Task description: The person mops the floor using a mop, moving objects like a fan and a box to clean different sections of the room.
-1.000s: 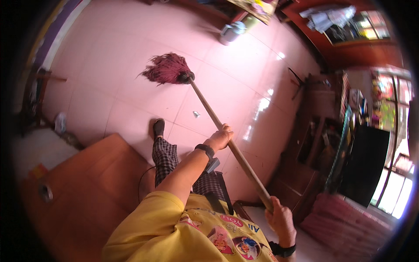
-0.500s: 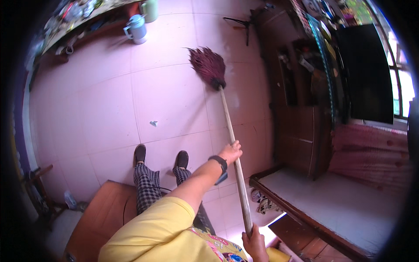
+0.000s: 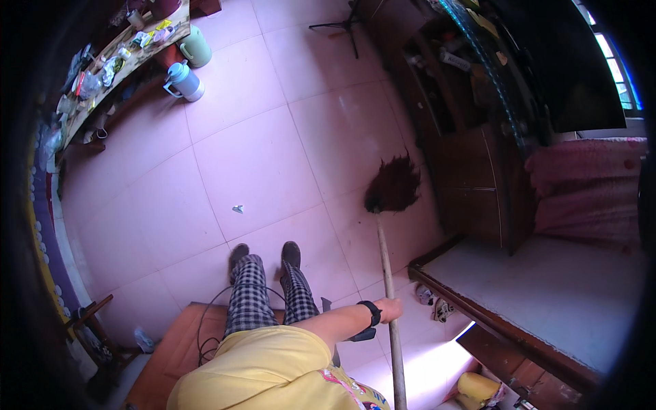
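My left hand (image 3: 391, 309), with a black watch on the wrist, is closed round the wooden handle of a broom (image 3: 387, 256). The broom's dark reddish bristle head (image 3: 396, 183) rests on the tiled floor to the right, close to the brown cabinet. The lower end of the handle runs out past the bottom edge of the picture. My right hand is out of the picture. A small crumpled scrap (image 3: 238, 209) lies on the floor, left of the broom and just beyond my feet.
A brown cabinet (image 3: 468, 205) and a low pale-topped platform (image 3: 506, 301) line the right side, with shoes (image 3: 443, 311) beside the platform. At the back left stand a blue jug (image 3: 184, 82), a green jug (image 3: 197, 46) and a cluttered table (image 3: 113, 85). Tripod legs (image 3: 352, 29) stand at the far side.
The broom head has swung right and nearer to me, from mid-floor to beside the cabinet. My left hand has moved down and slightly right with the handle. My right hand has left the picture.
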The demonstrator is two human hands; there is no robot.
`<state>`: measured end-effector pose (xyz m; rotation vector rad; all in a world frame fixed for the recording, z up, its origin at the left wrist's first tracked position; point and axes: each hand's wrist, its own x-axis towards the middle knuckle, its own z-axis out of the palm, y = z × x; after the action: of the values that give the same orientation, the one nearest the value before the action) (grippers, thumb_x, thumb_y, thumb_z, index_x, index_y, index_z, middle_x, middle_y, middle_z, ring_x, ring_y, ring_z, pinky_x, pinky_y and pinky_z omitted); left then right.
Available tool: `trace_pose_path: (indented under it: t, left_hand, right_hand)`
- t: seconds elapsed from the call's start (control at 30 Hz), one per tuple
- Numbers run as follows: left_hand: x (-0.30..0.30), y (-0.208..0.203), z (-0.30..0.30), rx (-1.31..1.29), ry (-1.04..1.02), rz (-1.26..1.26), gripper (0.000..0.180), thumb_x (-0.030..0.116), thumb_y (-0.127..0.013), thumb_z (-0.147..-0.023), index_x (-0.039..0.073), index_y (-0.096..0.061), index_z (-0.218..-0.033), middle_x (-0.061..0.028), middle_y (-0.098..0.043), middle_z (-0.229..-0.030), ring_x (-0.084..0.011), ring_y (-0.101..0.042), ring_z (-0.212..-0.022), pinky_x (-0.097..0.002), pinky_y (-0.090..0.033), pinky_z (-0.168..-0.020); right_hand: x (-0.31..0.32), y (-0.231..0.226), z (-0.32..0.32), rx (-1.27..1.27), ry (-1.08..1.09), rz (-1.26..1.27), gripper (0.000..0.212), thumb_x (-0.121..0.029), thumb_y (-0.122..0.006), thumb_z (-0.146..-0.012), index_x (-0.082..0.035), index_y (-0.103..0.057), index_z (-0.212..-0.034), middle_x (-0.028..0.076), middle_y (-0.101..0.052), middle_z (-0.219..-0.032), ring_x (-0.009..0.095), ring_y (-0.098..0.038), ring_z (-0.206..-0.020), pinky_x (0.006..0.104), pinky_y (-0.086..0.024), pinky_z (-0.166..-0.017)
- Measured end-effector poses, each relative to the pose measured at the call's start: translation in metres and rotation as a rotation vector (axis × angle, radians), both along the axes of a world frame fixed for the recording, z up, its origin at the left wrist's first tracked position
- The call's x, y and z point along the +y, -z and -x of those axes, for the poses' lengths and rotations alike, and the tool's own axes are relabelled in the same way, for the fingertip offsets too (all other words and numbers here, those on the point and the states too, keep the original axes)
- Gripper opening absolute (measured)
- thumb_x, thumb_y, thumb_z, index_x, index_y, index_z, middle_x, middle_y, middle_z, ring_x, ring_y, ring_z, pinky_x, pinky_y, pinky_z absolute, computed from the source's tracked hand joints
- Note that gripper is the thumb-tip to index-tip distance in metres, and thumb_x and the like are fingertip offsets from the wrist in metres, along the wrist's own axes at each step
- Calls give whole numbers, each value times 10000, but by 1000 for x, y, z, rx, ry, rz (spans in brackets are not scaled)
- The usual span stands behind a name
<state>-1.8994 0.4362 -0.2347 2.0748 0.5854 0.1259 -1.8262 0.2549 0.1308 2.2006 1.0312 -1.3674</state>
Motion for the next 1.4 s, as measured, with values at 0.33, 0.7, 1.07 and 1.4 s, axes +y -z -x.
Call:
trace_pose_path:
  t: [0.33,0.7,1.07,1.4]
  left_hand:
    - [68,-16,97,141,25,169,214,2,-610,-614,55,-654,-816,-107,-628,-899,-294,-541,-957,-384,-501,-736]
    - [169,27,393,120,-1031,181,201,87,-494,-771,1,-542,-947,-178,-556,-965,-324,-520,-953,-387,-455,-785]
    - [-66,68,579,477,-1791,390,130,143,-543,-781,19,-558,-817,-183,-587,-773,-334,-582,-739,-382,-460,-654]
    - [-96,49,541,187,-1966,621,140,117,-578,-771,0,-571,-846,-173,-593,-774,-272,-592,-742,-334,-467,-690]
  right_hand:
    - [139,-19,25,86,46,239,481,-231,-590,-790,18,-445,-1175,8,-491,-631,92,-433,-528,271,-335,-432]
    - [354,186,184,443,-182,164,267,-97,-568,-805,-34,-447,-1034,12,-469,-637,92,-496,-521,249,-438,-444]
    - [626,379,564,532,-629,-125,186,-58,-551,-760,96,-500,-851,124,-551,-599,204,-580,-501,326,-478,-421]
    - [635,448,604,337,-781,-297,283,-23,-521,-738,94,-408,-970,234,-566,-842,291,-621,-631,327,-516,-447]
